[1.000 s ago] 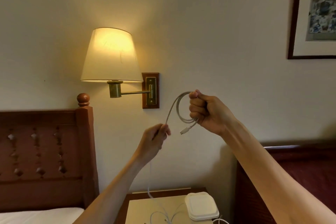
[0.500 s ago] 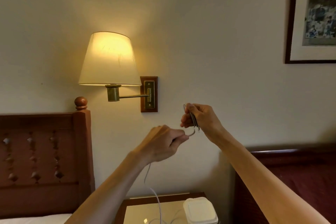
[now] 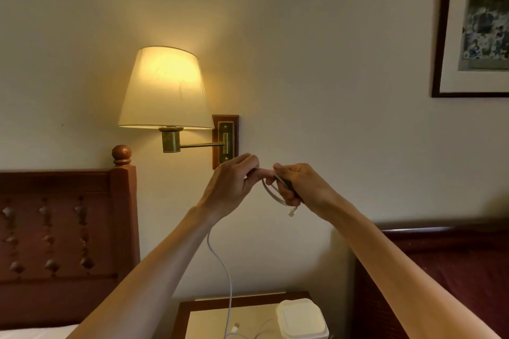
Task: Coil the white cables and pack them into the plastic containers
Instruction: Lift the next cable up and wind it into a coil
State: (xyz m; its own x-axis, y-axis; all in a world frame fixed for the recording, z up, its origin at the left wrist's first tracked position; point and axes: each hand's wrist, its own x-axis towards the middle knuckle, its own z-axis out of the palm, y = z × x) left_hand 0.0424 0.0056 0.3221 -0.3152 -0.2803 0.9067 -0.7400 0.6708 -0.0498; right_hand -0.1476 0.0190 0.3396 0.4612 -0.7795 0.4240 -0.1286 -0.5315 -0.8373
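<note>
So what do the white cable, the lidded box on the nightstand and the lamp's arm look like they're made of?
White cable: flexible, likely a rubbery plastic jacket, since it hangs in a soft curve. Lidded box: smooth, off-white, rounded corners, probably moulded plastic. Lamp's arm: yellowish with a dull sheen, seemingly brass or brass-plated metal.

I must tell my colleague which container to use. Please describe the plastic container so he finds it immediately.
Below the lit wall lamp stands a wooden nightstand. On its right side sits the plastic container: white, square with rounded corners, lid closed, with loose white cable lying beside it.
</note>
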